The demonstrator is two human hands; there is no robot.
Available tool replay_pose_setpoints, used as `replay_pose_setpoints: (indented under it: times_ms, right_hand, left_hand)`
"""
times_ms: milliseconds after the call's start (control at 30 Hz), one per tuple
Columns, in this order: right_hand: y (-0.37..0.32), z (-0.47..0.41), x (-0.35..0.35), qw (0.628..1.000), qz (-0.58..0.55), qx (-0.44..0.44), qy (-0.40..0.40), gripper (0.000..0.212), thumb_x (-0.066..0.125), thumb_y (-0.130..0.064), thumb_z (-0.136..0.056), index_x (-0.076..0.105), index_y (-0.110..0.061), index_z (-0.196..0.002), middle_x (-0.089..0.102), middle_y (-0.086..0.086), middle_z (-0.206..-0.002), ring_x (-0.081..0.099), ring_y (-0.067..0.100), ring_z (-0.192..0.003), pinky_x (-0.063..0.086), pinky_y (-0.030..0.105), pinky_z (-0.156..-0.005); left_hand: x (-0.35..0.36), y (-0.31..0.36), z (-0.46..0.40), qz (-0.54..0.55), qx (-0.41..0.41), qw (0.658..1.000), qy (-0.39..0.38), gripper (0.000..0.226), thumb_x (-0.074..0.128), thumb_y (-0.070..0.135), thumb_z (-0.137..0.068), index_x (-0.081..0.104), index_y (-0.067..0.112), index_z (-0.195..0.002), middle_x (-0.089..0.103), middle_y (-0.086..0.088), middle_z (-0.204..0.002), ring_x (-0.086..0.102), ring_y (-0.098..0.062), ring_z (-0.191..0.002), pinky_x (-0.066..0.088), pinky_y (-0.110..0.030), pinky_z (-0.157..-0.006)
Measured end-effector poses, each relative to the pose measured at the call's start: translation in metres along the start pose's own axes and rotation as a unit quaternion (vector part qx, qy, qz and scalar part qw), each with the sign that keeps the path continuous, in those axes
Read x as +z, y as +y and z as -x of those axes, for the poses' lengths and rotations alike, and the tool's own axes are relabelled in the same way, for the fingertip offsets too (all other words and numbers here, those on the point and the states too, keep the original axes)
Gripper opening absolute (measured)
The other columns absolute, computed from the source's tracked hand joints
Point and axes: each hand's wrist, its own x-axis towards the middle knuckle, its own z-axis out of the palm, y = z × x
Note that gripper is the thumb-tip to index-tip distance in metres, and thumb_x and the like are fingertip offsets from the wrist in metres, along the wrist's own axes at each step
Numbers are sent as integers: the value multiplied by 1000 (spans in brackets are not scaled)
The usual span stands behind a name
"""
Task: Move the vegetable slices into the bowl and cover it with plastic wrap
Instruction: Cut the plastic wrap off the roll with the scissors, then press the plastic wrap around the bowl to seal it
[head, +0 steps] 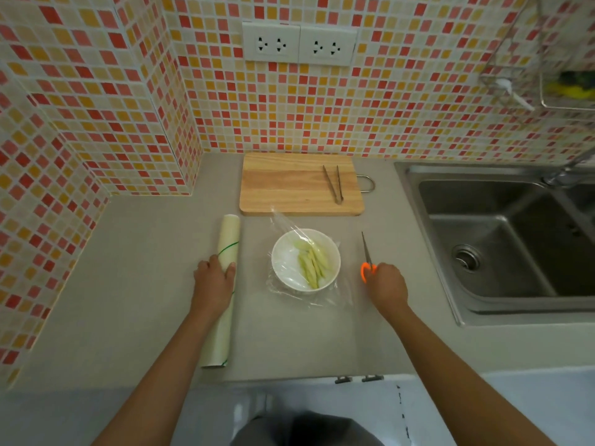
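**Veggie slices in the bowl, wrap mostly on, just tidying up**

So here's where I'm at. The vegetable slices [314, 263] are all sitting in the white bowl [306, 259] in the middle of the counter [135, 284], pale green strips piled toward the right side. The cutting board [301, 183] behind it has nothing left on it but the tongs [335, 185], so I'd call the moving part done.

The plastic wrap [289, 228] is draped over the bowl and bunched around its base, though one corner sticks up loose at the back left. It looks like it could use a bit of pressing down around the rim to seal properly. That's really all that's left, I reckon.

My left hand [214, 278] is curled over the roll of wrap [225, 284], which lies on the counter just left of the bowl. My right hand [384, 284] grips the orange handles of the scissors [367, 257], blades closed and lying flat on the counter to the bowl's right. Hands are well apart, bowl between them.
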Motion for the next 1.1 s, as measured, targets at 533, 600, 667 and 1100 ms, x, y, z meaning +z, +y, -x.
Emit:
replay_pose_setpoints:
  times_ms: [533, 600, 667, 1100]
  right_hand:
    - [1, 9, -5, 997, 70, -21, -11, 27, 53, -27, -86, 58, -2, -97, 65, 16, -100, 64, 36, -91, 46, 34, -70]
    - [-1, 9, -10, 995, 98, -30, 1, 26, 53, -27, -86, 58, -5, -98, 64, 14, -100, 64, 34, -89, 46, 33, -69]
    - [-7, 8, -16, 995, 91, -39, 33, 26, 51, -30, -89, 59, -7, -99, 64, 12, -100, 65, 33, -88, 46, 34, -70]
    - [-89, 6, -13, 898, -397, -108, -154, 37, 40, -32, -100, 65, -9, -115, 65, 2, -109, 58, 15, -104, 43, 29, -93]
  left_hand:
    - [8, -6, 5, -11, -15, 1000, 12, 68, 37, 40, -98, 18, -3, -148, 34, -30, -136, 32, -44, -125, 31, -50, -102]
    - [7, -5, 6, -2, -23, 1000, 15, 68, 38, 41, -98, 21, -2, -147, 36, -30, -134, 34, -44, -123, 33, -50, -101]
    - [4, -2, 9, -6, -31, 998, 47, 65, 40, 41, -97, 26, -1, -145, 39, -29, -131, 37, -43, -120, 36, -51, -97]
    - [38, 95, 15, 355, -135, 925, 1, 56, 39, 43, -98, 48, 0, -132, 57, -18, -130, 52, -34, -121, 41, -41, -104]
